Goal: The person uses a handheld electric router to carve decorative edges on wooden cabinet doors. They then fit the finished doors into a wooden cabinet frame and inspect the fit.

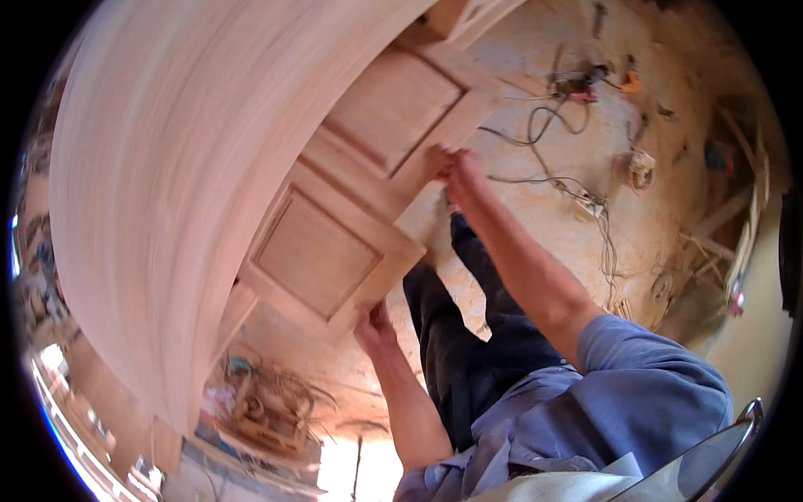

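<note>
Two pale wooden cabinet doors with recessed panels stand side by side under a broad wooden top (pixel 167 167). At the bottom edge of the nearer cabinet door (pixel 318 255), close to its lower corner, my left hand (pixel 376 329) has its fingers closed on the wood. My right hand (pixel 457 167) grips the outer edge of the farther cabinet door (pixel 397 105); its fingers are slightly blurred. Both forearms reach forward. The fingertips behind the door edges are hidden.
Dark cables (pixel 544 125) and a power strip (pixel 588 203) lie on the dusty floor to the right, with power tools (pixel 577 84) farther off. Wood scraps (pixel 728 217) pile up at the far right. A wooden crate of odds and ends (pixel 268 418) stands at lower left.
</note>
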{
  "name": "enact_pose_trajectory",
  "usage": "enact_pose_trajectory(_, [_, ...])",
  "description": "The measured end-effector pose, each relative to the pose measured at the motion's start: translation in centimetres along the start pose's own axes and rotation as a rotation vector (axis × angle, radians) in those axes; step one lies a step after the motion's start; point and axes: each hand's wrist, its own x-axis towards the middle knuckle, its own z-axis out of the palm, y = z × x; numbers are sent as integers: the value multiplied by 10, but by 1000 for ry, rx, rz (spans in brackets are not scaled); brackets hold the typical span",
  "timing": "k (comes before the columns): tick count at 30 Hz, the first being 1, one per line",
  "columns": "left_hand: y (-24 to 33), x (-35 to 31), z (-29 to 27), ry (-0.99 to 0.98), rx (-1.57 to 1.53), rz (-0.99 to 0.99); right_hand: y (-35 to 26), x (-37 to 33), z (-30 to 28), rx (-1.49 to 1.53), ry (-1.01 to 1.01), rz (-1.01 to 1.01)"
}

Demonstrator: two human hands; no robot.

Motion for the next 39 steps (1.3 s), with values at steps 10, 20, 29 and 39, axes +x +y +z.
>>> enact_pose_trajectory(10, [29, 45, 58, 5, -36, 58, 6, -23, -29, -42, -298, 231])
enact_pose_trajectory(20, [22, 60, 85, 5, -156, -36, 34, -34, 1, -78, -174, 86])
enact_pose_trajectory(29, [17, 68, 92, -20, -51, 69, 28, -29, 9, -84, -159, 27])
enact_pose_trajectory(39, [14, 60, 87, 17, -37, 92, 32, -37, 8, -143, -167, -3])
